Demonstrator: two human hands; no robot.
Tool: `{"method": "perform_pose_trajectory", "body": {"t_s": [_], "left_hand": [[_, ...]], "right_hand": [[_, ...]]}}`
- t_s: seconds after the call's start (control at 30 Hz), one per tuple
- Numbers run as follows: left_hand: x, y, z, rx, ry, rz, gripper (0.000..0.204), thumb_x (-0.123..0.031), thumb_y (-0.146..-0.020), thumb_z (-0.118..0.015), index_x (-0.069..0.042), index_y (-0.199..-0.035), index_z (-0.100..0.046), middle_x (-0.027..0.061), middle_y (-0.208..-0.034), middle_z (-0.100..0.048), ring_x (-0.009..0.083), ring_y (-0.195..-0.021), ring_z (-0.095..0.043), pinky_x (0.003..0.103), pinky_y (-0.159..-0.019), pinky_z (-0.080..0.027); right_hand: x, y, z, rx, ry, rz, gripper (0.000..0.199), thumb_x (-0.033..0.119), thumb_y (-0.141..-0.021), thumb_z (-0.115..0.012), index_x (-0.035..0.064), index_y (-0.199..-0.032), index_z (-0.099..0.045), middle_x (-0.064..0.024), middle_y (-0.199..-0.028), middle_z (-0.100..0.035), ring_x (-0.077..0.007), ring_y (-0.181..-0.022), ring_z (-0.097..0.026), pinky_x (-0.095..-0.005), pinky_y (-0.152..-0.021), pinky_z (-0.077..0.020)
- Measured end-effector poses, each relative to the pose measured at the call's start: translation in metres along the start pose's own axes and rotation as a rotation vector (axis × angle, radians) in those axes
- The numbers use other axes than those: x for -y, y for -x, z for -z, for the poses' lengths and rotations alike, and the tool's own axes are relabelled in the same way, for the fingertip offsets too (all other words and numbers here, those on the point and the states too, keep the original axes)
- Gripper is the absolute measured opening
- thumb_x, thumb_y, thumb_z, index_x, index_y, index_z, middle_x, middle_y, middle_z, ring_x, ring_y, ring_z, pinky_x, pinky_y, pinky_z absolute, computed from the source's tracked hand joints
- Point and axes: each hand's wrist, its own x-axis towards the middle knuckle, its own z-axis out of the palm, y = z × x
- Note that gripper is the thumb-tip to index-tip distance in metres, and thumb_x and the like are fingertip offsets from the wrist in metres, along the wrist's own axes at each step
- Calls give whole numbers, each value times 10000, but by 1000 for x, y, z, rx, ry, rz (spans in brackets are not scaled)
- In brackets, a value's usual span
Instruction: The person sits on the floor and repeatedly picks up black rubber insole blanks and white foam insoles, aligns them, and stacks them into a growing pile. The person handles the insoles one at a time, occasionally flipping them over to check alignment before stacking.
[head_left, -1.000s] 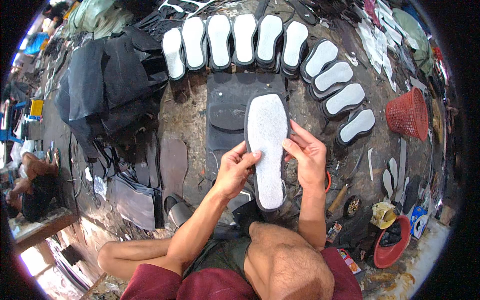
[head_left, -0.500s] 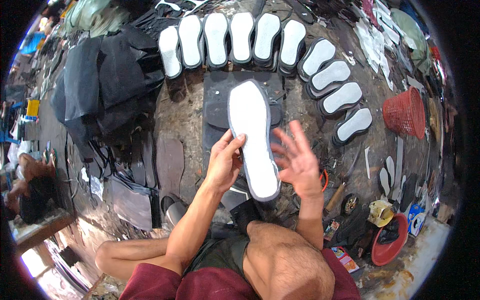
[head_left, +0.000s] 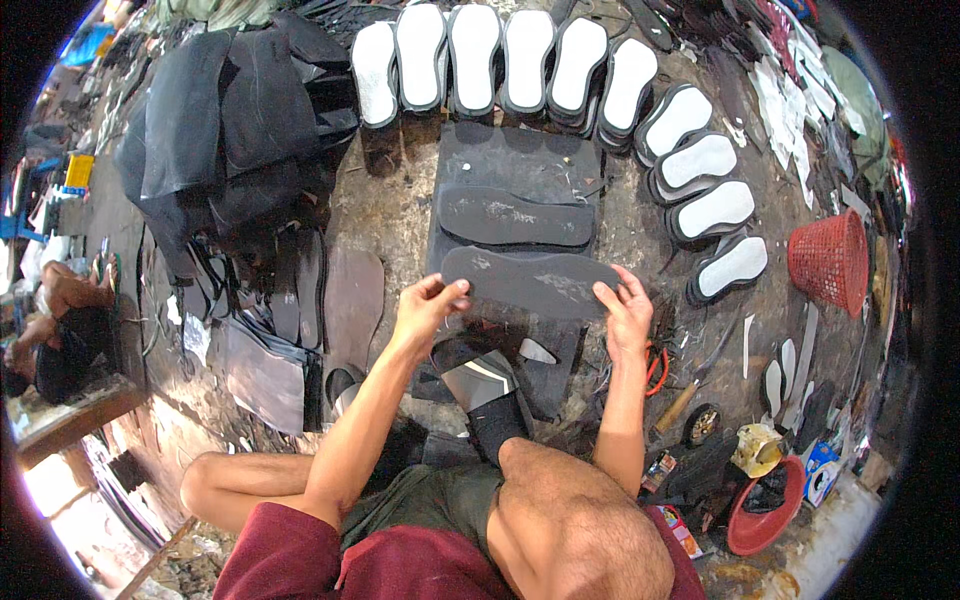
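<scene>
A dark grey shoe sole (head_left: pixel 535 284) lies sideways between my two hands, its scuffed dark face up. My left hand (head_left: pixel 432 308) is at its left end, thumb and fingers bent close together at the edge. The right end is pinched by my right hand (head_left: pixel 627 308), thumb on top and fingers behind. Just beyond, a second dark sole (head_left: pixel 515 218) rests sideways on a dark square board (head_left: pixel 515 152). The held sole overlaps the board's near part. Its underside is hidden.
An arc of white-topped soles (head_left: pixel 527 60) curves from the far side to the right. Black sheets (head_left: pixel 240 110) heap at the left, cut pieces (head_left: pixel 265 375) nearer. Right stand a red basket (head_left: pixel 828 262) and red bowl (head_left: pixel 768 505). A wooden handle (head_left: pixel 677 405) lies by my right forearm.
The sole was upright with its white face showing; now it lies sideways, dark face up. My right hand, open beside it before, has closed on its right end. The whole view has shifted slightly.
</scene>
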Motion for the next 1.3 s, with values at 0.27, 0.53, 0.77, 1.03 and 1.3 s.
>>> {"method": "perform_pose_trajectory", "body": {"t_s": [0.27,0.53,0.77,1.03,1.3], "left_hand": [[-6,-38,10,-262,-276,-189,499,-117,-768,-835,75,-1183,-635,112,-977,-704,145,-829,-673,277,-659,-563],[14,-59,26,-328,-408,-164,596,-127,-741,-853,80,-1247,-615,127,-998,-708,154,-843,-674,276,-699,-556],[4,-53,18,-286,-340,-127,612,-136,-724,-873,83,-1236,-618,124,-1029,-703,160,-863,-671,280,-707,-549],[3,-55,15,-303,-368,-118,599,-139,-734,-865,70,-1238,-619,107,-1002,-705,143,-835,-660,271,-690,-541],[-6,-51,12,-416,-660,-189,542,-190,-729,-847,38,-1181,-651,87,-921,-713,143,-768,-677,273,-687,-549]], "right_hand": [[-17,-21,-21,-28,248,-36,450,-28,-816,-761,-17,-1245,-626,-133,-1133,-684,-160,-1009,-643,-285,-879,-512],[-40,-27,-18,-64,290,24,420,-18,-794,-796,-22,-1192,-660,-92,-1042,-699,-147,-909,-659,-275,-816,-524],[-50,-34,-14,-110,269,41,428,-8,-777,-810,-18,-1179,-665,-93,-1028,-701,-144,-894,-661,-276,-806,-535],[-58,-39,-9,-117,353,97,442,62,-751,-846,5,-1158,-685,-100,-1015,-710,-159,-862,-669,-291,-798,-544],[-31,-9,-42,-444,1120,172,581,371,-648,-892,126,-1138,-699,-81,-1016,-620,-299,-960,-579,-444,-857,-462]]}}
